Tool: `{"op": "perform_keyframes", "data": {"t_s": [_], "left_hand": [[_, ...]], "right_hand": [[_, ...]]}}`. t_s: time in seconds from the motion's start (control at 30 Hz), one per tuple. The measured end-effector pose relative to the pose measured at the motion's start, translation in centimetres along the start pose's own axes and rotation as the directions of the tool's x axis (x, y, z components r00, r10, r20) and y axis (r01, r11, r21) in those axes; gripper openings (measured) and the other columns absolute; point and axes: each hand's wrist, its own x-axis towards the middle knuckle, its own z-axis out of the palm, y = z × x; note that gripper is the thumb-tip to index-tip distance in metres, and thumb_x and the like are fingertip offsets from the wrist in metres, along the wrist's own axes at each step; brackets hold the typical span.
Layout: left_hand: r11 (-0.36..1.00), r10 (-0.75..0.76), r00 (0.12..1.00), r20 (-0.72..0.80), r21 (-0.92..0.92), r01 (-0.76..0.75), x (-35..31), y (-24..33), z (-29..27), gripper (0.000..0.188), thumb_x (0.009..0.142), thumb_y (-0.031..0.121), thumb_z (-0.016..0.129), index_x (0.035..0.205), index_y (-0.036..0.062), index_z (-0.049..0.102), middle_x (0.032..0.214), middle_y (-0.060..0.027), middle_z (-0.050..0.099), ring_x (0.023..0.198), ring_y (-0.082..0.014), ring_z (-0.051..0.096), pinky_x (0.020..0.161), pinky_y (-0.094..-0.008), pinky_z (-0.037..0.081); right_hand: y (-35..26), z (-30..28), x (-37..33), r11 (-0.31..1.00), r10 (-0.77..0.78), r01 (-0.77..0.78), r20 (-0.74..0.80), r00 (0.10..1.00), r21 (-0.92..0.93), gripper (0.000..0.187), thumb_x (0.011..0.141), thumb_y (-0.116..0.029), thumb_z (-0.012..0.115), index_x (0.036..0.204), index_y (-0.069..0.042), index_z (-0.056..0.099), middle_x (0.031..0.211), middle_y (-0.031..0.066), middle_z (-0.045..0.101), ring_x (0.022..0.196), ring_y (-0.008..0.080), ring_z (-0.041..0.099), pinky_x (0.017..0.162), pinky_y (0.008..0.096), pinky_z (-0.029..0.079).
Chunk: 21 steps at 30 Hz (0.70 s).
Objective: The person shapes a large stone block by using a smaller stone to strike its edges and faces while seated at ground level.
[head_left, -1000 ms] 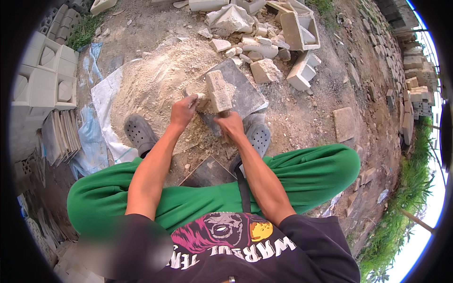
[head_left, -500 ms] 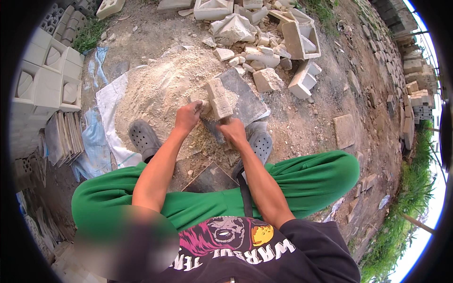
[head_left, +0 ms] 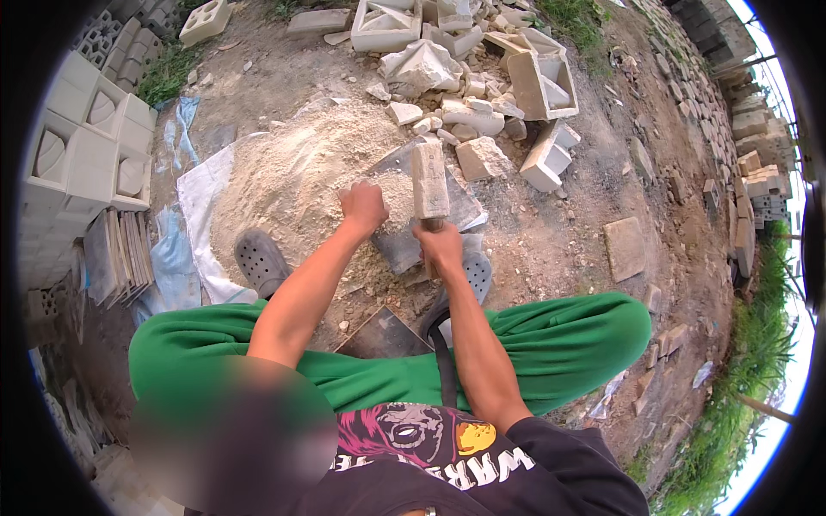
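My right hand (head_left: 441,246) grips the short handle of a mallet (head_left: 429,185). Its long, block-shaped head is caked with pale dust and stands raised over a dark flat slab (head_left: 402,243). Beside it on the left, my left hand (head_left: 365,205) is closed low over the crumbs at the slab's left edge; whatever its fingers hold is hidden. Crushed pale stone (head_left: 284,176) lies heaped left of the slab and partly over it, on a white sack sheet (head_left: 205,193).
Broken pale blocks (head_left: 482,159) are piled beyond the slab. Moulded blocks (head_left: 90,176) are stacked at left, above leaning thin boards (head_left: 120,258). My shoes (head_left: 261,262) flank the work spot. A second dark tile (head_left: 383,334) lies between my legs.
The mallet has lifted off and moved right, its head now more upright. My left hand has shifted slightly right, and the pale chunk visible by its fingers is now out of sight.
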Motion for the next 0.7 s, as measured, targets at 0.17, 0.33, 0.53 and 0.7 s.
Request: {"op": "perform_keyframes", "data": {"t_s": [0.17,0.33,0.53,0.7], "left_hand": [[0.998,0.051,0.999,0.015,0.023,-0.051,1.3,0.5,1.6,0.016,0.074,0.014,0.068,0.086,0.0061,0.075,0.09,-0.0178,0.071,0.092,-0.0318,0.068,0.085,-0.0446,0.052],[0.988,0.116,0.993,0.021,-0.102,-0.114,0.8,0.2,0.2,0.018,0.077,0.014,0.064,0.092,0.0101,0.075,0.096,-0.0161,0.07,0.096,-0.0318,0.067,0.086,-0.0445,0.052],[0.91,-0.154,0.971,-0.184,-0.41,0.066,0.5,-5.4,1.9,0.031,0.081,0.025,0.066,0.108,0.0112,0.073,0.109,-0.016,0.071,0.103,-0.0339,0.066,0.09,-0.0427,0.053],[0.854,-0.206,0.977,0.047,-0.478,0.203,-1.8,-3.2,1.1,0.039,0.078,0.026,0.073,0.114,0.0099,0.072,0.109,-0.02,0.071,0.1,-0.0363,0.068,0.088,-0.0435,0.054]], "right_hand": [[0.9,-0.7,0.5,1.0,0.005,-0.004,-0.016,1.0,0.011,0.026,0.076,-0.026,0.075,0.078,-0.001,0.07,0.061,0.0064,0.065,0.052,0.016,0.063,0.052,0.0323,0.05],[-0.6,-0.9,-0.2,0.999,0.041,-0.041,-0.022,0.999,0.033,0.029,0.076,-0.029,0.075,0.083,0.0,0.073,0.064,0.0079,0.068,0.055,0.0176,0.065,0.056,0.0331,0.052],[-3.8,0.4,-1.6,0.951,-0.243,0.252,0.07,0.967,-0.18,0.023,0.077,-0.022,0.073,0.078,0.001,0.071,0.063,0.0108,0.068,0.051,0.0162,0.065,0.052,0.0337,0.05],[1.1,3.8,-0.7,0.844,-0.484,0.453,-0.046,0.874,-0.288,0.034,0.073,-0.032,0.074,0.082,0.001,0.073,0.066,0.0125,0.07,0.059,0.0228,0.069,0.061,0.0385,0.054]]}}
